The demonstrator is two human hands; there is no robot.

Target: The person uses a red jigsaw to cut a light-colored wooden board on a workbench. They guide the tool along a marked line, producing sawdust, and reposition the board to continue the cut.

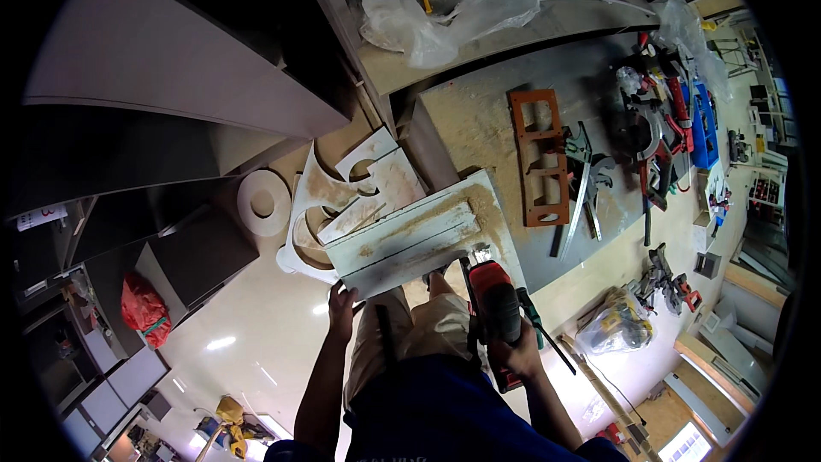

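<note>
A white board (pixel 402 248) dusted with sawdust lies in front of me, with dark straight lines along it. My left hand (pixel 343 301) is closed on its near left corner. In my right hand (pixel 516 354) is a red and black jigsaw (pixel 496 295), gripped by its handle. The tool's metal front end rests at the board's near right edge; its blade cannot be made out. A green and black tool (pixel 530 318) shows just right of the jigsaw, partly hidden by it.
White offcuts with round cutouts (pixel 329 180) and a white ring (pixel 263 203) lie beyond the board. On the grey worktop are an orange-brown frame (pixel 540 158), a metal square (pixel 583 184) and several tools. Dark cabinets (pixel 205 265) stand left; a plastic bag (pixel 445 0) lies at the back.
</note>
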